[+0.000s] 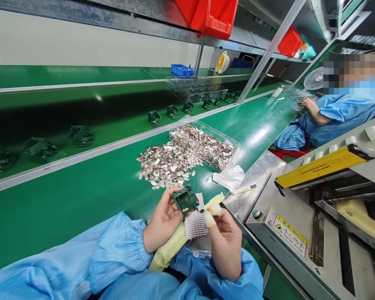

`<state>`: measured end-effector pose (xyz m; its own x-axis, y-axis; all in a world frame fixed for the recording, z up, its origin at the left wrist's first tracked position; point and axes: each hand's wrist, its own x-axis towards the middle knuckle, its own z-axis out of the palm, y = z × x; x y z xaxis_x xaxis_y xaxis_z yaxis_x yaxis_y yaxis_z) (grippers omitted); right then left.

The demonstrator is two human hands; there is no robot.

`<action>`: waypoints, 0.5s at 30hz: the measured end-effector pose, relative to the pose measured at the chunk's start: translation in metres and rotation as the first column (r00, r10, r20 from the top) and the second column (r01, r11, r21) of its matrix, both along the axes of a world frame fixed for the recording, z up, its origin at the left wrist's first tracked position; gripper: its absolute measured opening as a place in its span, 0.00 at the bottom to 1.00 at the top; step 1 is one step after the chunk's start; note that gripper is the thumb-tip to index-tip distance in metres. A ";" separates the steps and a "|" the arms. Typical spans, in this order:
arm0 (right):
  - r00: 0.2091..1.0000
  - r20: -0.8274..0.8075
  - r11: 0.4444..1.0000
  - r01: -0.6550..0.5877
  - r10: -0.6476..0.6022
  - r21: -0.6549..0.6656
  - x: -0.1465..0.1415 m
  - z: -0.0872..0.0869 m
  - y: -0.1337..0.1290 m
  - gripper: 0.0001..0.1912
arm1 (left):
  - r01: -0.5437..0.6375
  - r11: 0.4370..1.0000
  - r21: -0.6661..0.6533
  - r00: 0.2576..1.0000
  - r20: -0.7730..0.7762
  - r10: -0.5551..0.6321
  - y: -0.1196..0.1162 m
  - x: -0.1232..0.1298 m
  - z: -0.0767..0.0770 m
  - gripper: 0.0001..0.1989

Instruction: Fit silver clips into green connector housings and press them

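My left hand (165, 218) grips a dark green plastic housing (186, 200) by its left side, thumb below and fingers behind. Close to the housing's right edge is my right hand (223, 235), its thumb and forefinger pinched together and wearing white finger covers. Whatever tiny piece sits between those fingertips is too small to name. Beneath the housing lies a sheet with a grid of small silvery pieces (196, 225), on a pale yellow strip (168, 250). Beyond my hands, small metal parts (165, 164) are heaped on the green bench, spilling from a clear tray (234, 156).
A machine with a yellow bar (325, 166) and a warning label stands at the right. A white cloth (229, 177) and a thin tool (245, 189) lie near it. Several green housings (154, 118) line the conveyor (118, 112). A co-worker (340, 108) sits farther right.
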<state>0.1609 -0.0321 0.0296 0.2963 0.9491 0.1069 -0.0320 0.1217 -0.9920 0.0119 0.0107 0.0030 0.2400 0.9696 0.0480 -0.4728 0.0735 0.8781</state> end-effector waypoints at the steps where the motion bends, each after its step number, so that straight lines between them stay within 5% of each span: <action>1: 1.000 0.006 1.000 -0.020 0.020 -0.007 -0.003 -0.001 0.001 0.04 | 0.006 1.000 0.008 1.000 -0.012 -0.006 -0.001 -0.001 0.000 0.25; 7: 0.934 0.351 0.996 0.037 -0.064 0.083 -0.014 -0.005 0.007 0.07 | 0.053 0.999 0.002 0.998 -0.039 -0.053 -0.004 -0.001 0.003 0.25; 15: 0.891 0.451 0.997 0.017 -0.049 0.074 -0.018 -0.008 0.009 0.13 | 0.064 0.996 0.056 0.997 -0.052 -0.061 -0.005 -0.001 0.008 0.19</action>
